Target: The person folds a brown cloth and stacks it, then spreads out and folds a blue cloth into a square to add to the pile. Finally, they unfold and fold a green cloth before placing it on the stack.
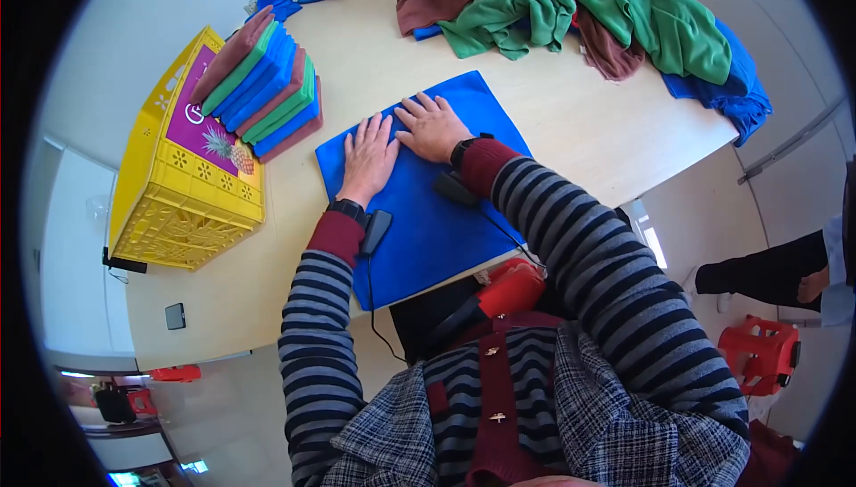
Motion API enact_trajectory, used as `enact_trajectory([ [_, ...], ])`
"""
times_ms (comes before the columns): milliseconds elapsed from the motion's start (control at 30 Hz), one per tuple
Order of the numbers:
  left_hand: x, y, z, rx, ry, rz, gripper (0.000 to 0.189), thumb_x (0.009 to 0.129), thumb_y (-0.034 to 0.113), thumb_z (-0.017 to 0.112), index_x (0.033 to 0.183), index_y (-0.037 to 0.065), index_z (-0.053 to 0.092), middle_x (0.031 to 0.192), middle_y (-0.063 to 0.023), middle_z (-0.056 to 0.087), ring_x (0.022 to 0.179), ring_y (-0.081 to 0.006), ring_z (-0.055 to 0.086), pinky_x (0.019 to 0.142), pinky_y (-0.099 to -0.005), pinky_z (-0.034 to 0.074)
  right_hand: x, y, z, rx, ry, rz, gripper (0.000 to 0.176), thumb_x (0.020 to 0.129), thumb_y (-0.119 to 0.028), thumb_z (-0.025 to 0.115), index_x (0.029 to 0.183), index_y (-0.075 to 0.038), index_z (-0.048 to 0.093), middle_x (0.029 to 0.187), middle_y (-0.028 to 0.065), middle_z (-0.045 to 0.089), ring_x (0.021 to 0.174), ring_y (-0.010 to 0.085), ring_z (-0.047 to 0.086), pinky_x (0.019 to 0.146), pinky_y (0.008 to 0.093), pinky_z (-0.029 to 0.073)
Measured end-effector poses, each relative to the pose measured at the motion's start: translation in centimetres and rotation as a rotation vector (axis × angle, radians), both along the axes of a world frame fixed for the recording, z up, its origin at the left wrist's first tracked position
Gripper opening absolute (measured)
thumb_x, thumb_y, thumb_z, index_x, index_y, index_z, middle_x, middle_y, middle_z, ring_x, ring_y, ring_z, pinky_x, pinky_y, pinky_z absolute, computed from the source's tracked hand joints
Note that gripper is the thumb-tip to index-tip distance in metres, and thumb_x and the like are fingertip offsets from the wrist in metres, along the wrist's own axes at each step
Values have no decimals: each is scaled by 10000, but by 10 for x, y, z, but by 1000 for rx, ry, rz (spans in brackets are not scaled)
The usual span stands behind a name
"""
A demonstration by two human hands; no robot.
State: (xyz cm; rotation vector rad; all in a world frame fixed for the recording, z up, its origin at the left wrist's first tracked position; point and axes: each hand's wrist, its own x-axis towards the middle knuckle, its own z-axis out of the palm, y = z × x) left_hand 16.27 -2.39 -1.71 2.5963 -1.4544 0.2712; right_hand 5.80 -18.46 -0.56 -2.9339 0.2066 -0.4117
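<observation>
Spreading widest, the table [606, 135] carries a loose heap of red, green, brown and blue cloths [517, 10] at its far side, apart from the working area. The yellow crate [196, 210] stands at the left; beside it, folded cloths [272, 86] form a stack, their compact folds keeping it narrow. Nearest the person, a blue cloth [428, 237] lies opened out, its near edge at the table's edge. On its far half, the left hand [370, 161] and right hand [434, 130] rest palms down, fingers extended and slightly spread, seemingly to keep the fabric flat.
</observation>
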Motion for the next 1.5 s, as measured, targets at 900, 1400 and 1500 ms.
enact_trajectory([
  [900,36,71,-14,-90,104,414,734,1037,614,367,1587,128,338,1648,-174,305,1533,-381,243,1208,-629,179,-77,-109,1,-1,58,-335,644,1026,-483,460,1527,-81,418,1580,143,416,1488,330,343,1200,500,293],
  [1400,-119,92,5,56,100,129,656,1062,501,429,1589,119,345,1665,-160,274,1548,-368,207,1238,-577,109,-140,53,12,63,-17,-33,694,998,-488,553,1527,-58,429,1584,180,403,1496,380,325,1216,541,249],
  [1500,-120,99,5,2,87,109,677,1056,517,439,1580,97,358,1657,-174,289,1541,-380,222,1234,-591,128,-139,51,1,47,-11,-42,715,1004,-523,522,1535,-53,425,1596,176,393,1507,371,309,1229,529,225],
])
